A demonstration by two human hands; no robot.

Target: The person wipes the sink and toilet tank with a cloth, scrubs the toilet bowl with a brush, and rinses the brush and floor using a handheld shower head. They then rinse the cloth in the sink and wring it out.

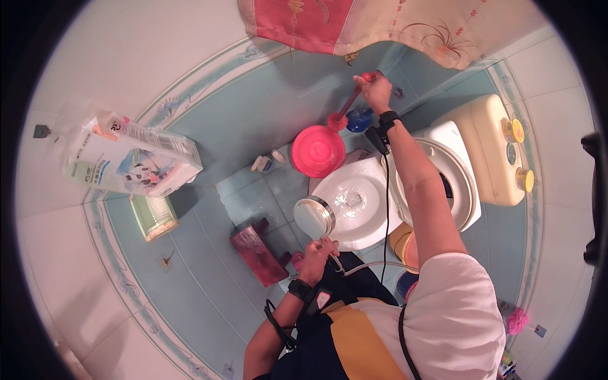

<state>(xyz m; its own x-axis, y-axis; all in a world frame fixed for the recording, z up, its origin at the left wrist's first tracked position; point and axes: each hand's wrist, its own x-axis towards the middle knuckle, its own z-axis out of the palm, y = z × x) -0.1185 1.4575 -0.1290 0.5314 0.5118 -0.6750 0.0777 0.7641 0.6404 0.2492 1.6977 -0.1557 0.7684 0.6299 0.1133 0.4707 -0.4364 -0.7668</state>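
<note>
At the toilet bowl's (375,212) left edge, my left hand (315,259) is wrapped round a shower head (311,216); beyond the bowl, my right hand (376,90) grasps a red brush (348,105) by its handle.

The head view looks steeply down over both hands (377,92).

the person's bare right hand (376,90) curled closed, long right arm (427,193) stretched far forward, bare left hand (316,258) closed, nearer to the body

The shower head (311,218) partly hides the toilet bowl (370,225).
</note>
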